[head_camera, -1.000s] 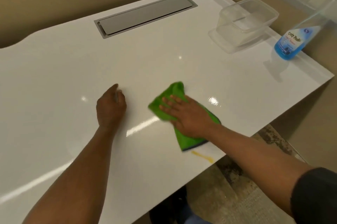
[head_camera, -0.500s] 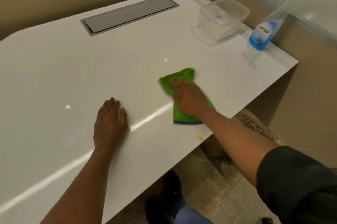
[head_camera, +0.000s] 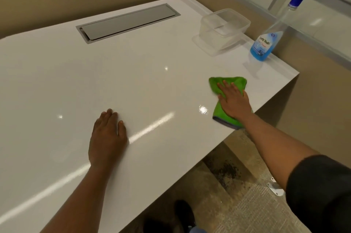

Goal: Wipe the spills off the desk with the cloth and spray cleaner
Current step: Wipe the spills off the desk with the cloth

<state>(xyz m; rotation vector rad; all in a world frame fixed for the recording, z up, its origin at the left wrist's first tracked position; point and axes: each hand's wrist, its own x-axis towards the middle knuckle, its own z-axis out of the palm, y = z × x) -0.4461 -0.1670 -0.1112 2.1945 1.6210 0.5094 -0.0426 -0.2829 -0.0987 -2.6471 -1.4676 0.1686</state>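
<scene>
My right hand (head_camera: 234,100) presses flat, fingers straight, on a green cloth (head_camera: 223,114) lying on the glossy white desk (head_camera: 114,84) near its front right edge. The cloth's far end shows beyond my fingertips and its near end reaches the desk edge. My left hand (head_camera: 108,136) rests flat on the bare desk surface, well to the left of the cloth. The spray cleaner bottle (head_camera: 264,44), clear with blue liquid and a blue trigger head, stands upright at the desk's right edge beyond the cloth. No spill shows on the desk.
A clear plastic container (head_camera: 224,29) sits on its lid at the back right, next to the bottle. A grey cable-tray flap (head_camera: 129,22) is set into the desk's back. Beige partition walls border the back and right. Floor and a dark shoe (head_camera: 182,213) show below the front edge.
My right hand has slid the cloth to the right along the front edge, towards the bottle. The yellow smear seen by the cloth earlier no longer shows. My left hand stays flat.
</scene>
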